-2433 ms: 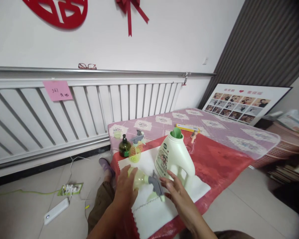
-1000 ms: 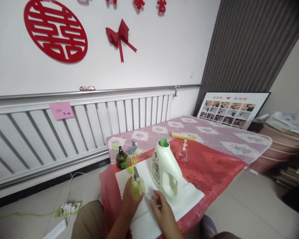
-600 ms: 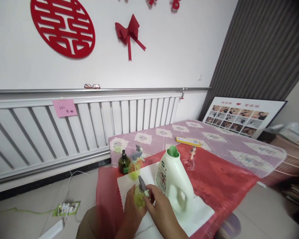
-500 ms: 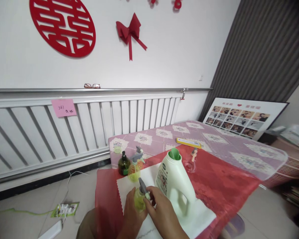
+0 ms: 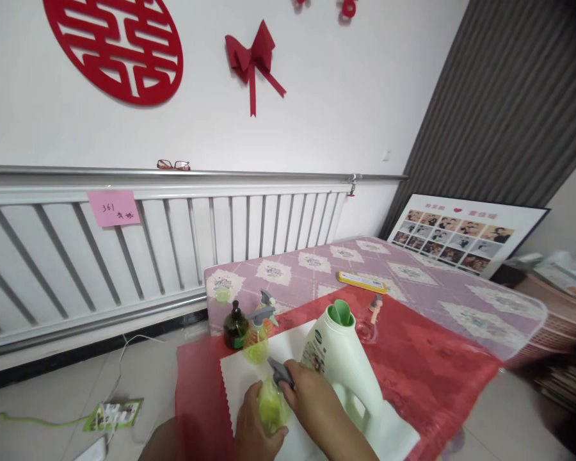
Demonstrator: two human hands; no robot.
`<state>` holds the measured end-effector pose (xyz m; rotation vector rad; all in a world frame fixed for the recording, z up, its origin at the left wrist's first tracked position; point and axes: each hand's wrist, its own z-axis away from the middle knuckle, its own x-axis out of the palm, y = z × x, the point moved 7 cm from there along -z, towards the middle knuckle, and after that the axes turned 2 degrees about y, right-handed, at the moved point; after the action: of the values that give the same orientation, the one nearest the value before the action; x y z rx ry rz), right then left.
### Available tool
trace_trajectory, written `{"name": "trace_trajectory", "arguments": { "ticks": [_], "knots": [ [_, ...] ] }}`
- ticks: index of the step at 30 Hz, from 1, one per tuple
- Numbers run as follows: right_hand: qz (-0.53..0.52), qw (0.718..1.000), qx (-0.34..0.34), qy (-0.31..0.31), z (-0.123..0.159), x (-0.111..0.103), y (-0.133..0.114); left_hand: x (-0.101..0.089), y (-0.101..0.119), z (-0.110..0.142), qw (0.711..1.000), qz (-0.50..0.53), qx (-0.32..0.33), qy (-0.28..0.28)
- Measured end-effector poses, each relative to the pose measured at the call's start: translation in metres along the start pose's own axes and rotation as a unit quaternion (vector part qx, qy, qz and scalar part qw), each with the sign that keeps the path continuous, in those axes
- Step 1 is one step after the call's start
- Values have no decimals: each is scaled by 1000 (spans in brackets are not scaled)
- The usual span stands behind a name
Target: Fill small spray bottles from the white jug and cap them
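Note:
My left hand (image 5: 253,434) is wrapped round the body of a small yellow-green spray bottle (image 5: 271,404), held upright over a white cloth (image 5: 240,378). My right hand (image 5: 312,400) closes on the bottle's grey trigger head (image 5: 279,369). Just right of my hands stands a large pale-green detergent jug (image 5: 340,362) with its cap off. A dark green pump bottle (image 5: 235,327) and another yellow spray bottle (image 5: 258,333) stand at the cloth's far edge.
A red cloth (image 5: 427,358) covers the near part of a low table with a purple patterned cover (image 5: 461,301). A yellow flat box (image 5: 361,282) and a clear item with a pink top (image 5: 370,320) lie beyond the jug. Behind runs a white radiator (image 5: 125,243); a power strip (image 5: 110,413) lies on the floor.
The spray bottle has gone from lying in my left hand to upright. My right hand has moved from the cloth onto its grey trigger head and closed there.

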<state>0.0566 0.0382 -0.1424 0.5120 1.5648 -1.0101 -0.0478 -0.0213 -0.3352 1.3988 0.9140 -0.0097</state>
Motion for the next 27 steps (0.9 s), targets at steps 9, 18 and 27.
{"name": "trace_trajectory", "arguments": {
  "ticks": [9,18,27],
  "knots": [
    [-86,992,-31,87,-6,-87,5,-7,-7,6,990,101,67,65],
    [-1,949,-10,316,-9,-230,-3,-1,-21,0,987,158,30,5],
    [163,968,90,167,-140,-177,-14,0,-21,-3,987,156,25,12]
  ]
}}
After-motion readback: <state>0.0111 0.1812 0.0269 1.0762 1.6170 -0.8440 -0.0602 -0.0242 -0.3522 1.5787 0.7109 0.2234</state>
